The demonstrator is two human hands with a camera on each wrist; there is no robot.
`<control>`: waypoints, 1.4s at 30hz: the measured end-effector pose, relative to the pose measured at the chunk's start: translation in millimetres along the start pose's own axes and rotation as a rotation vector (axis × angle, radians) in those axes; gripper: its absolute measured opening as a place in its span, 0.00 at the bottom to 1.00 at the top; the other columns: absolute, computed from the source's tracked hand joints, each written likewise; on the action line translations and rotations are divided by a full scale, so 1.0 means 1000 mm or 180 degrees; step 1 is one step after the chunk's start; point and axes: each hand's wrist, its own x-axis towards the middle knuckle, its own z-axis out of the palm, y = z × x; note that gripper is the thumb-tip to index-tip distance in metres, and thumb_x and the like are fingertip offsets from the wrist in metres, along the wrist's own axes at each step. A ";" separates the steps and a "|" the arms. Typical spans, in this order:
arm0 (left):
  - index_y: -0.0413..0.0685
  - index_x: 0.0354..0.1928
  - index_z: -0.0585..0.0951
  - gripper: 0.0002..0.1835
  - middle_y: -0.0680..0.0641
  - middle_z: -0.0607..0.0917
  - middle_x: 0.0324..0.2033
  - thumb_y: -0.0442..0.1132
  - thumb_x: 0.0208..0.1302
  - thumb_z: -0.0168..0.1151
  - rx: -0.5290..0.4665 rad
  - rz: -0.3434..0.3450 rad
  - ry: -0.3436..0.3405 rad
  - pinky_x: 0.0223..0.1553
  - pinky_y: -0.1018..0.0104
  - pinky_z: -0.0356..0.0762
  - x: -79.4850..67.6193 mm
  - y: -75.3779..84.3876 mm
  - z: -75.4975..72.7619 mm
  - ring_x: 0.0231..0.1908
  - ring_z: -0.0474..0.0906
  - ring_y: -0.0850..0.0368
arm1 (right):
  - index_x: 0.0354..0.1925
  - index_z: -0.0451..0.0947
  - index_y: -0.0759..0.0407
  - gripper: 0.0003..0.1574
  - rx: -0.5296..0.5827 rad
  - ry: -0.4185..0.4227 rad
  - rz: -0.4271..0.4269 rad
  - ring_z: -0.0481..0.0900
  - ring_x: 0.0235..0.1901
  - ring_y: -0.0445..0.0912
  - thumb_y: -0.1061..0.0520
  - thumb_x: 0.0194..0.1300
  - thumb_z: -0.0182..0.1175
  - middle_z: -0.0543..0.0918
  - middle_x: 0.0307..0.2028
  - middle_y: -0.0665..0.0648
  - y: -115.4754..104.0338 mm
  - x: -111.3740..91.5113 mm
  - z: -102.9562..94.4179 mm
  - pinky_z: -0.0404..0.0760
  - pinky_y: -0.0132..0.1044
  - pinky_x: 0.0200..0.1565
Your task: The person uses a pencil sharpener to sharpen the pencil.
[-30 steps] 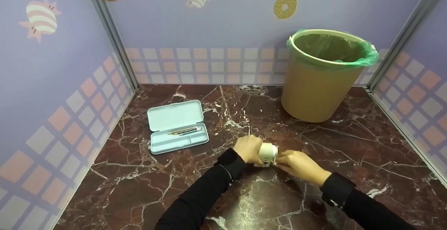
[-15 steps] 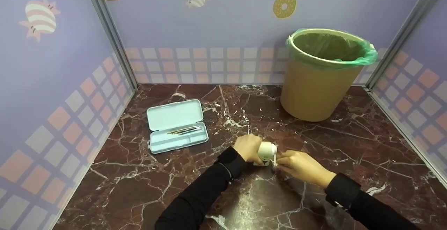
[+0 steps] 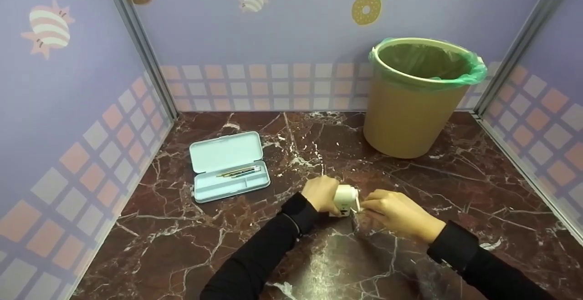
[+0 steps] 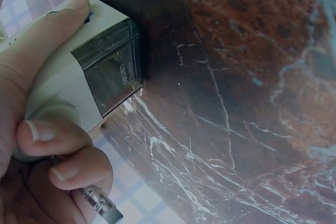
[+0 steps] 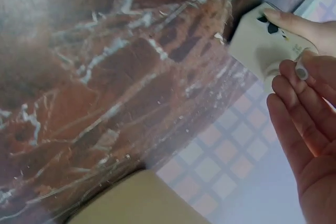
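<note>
A cream pencil sharpener with a side crank sits on the marble-patterned table. My left hand grips its body from the left. In the left wrist view a pencil's metal ferrule and eraser end sticks out past my curled fingers; the pencil's other end is hidden. A dark see-through shavings drawer faces that camera. My right hand pinches the crank knob on the sharpener's right side.
An open light-blue pencil case holding several pencils lies to the left. A tan trash bin with a green liner stands at the back right. Patterned walls enclose the table's back and sides.
The crank and my right hand on it have shifted round slightly, with the wrist a little further right. My left hand keeps its hold on the sharpener. The head view has tilted slightly.
</note>
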 end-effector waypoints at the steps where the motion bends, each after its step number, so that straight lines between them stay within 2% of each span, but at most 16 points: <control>1: 0.48 0.37 0.86 0.27 0.49 0.91 0.35 0.53 0.36 0.86 -0.0005 0.0002 0.0015 0.34 0.59 0.86 0.000 0.000 0.000 0.35 0.88 0.53 | 0.39 0.88 0.58 0.10 -0.0009 0.0031 -0.0031 0.84 0.31 0.43 0.61 0.56 0.74 0.86 0.32 0.51 0.001 0.001 -0.001 0.85 0.36 0.35; 7: 0.48 0.39 0.86 0.28 0.48 0.91 0.36 0.53 0.36 0.86 0.0038 0.0016 0.0008 0.35 0.58 0.86 0.001 0.002 -0.002 0.36 0.88 0.53 | 0.39 0.88 0.59 0.11 -0.0021 0.0173 -0.0089 0.84 0.31 0.43 0.62 0.55 0.74 0.87 0.33 0.52 0.008 0.008 -0.011 0.85 0.36 0.35; 14: 0.47 0.39 0.86 0.28 0.47 0.91 0.36 0.52 0.36 0.86 0.0045 0.0023 -0.0048 0.36 0.57 0.87 0.001 0.003 0.000 0.37 0.89 0.52 | 0.40 0.88 0.59 0.09 -0.0046 0.0099 0.0094 0.85 0.32 0.44 0.62 0.58 0.73 0.87 0.33 0.52 0.020 0.020 -0.017 0.86 0.39 0.35; 23: 0.47 0.37 0.86 0.27 0.48 0.91 0.34 0.51 0.35 0.86 -0.0017 0.0108 -0.0004 0.33 0.58 0.86 -0.001 0.003 0.005 0.34 0.88 0.53 | 0.41 0.89 0.59 0.08 -0.0082 -0.0071 0.0428 0.88 0.36 0.49 0.60 0.63 0.70 0.90 0.36 0.55 0.034 0.034 -0.012 0.87 0.44 0.41; 34: 0.49 0.38 0.86 0.27 0.49 0.91 0.35 0.53 0.36 0.85 0.0031 0.0113 0.0003 0.35 0.59 0.86 -0.001 -0.001 0.004 0.35 0.88 0.54 | 0.42 0.90 0.59 0.08 -0.0135 -0.0133 0.0570 0.88 0.36 0.53 0.60 0.64 0.69 0.90 0.35 0.57 0.038 0.045 -0.007 0.87 0.48 0.40; 42: 0.48 0.40 0.85 0.27 0.49 0.91 0.36 0.53 0.38 0.85 0.0040 0.0161 0.0009 0.36 0.59 0.87 0.000 0.001 0.000 0.36 0.88 0.54 | 0.41 0.90 0.59 0.08 -0.0186 -0.0332 0.0761 0.88 0.34 0.55 0.60 0.67 0.65 0.89 0.34 0.58 0.041 0.051 0.001 0.86 0.50 0.37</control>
